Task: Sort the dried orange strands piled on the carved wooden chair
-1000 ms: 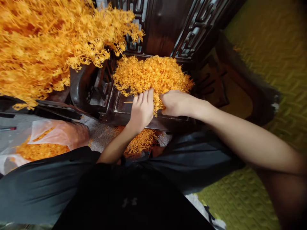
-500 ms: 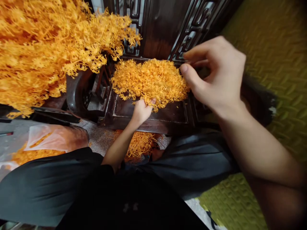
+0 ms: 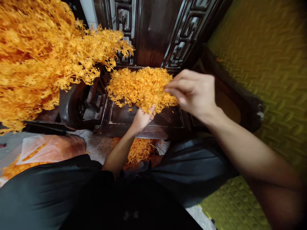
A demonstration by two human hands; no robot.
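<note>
A small heap of orange branching strands (image 3: 137,84) lies on the dark wooden seat (image 3: 165,116) in front of me. My left hand (image 3: 142,117) is closed on a tuft at the heap's near edge. My right hand (image 3: 193,92) hovers at the heap's right side, its fingers drawn together in a pinch that touches the strands. Whether anything is between those fingertips I cannot make out.
A large mass of the same orange strands (image 3: 40,54) fills the upper left. More strands (image 3: 140,150) lie on the floor under the seat, and a plastic bag (image 3: 45,148) holds some at the left. A green woven mat (image 3: 266,54) lies to the right. The carved chair back (image 3: 153,28) stands behind.
My right hand rose away from the heap, then came back down to its right edge. My left hand curled from flat fingers into a grip on a tuft.
</note>
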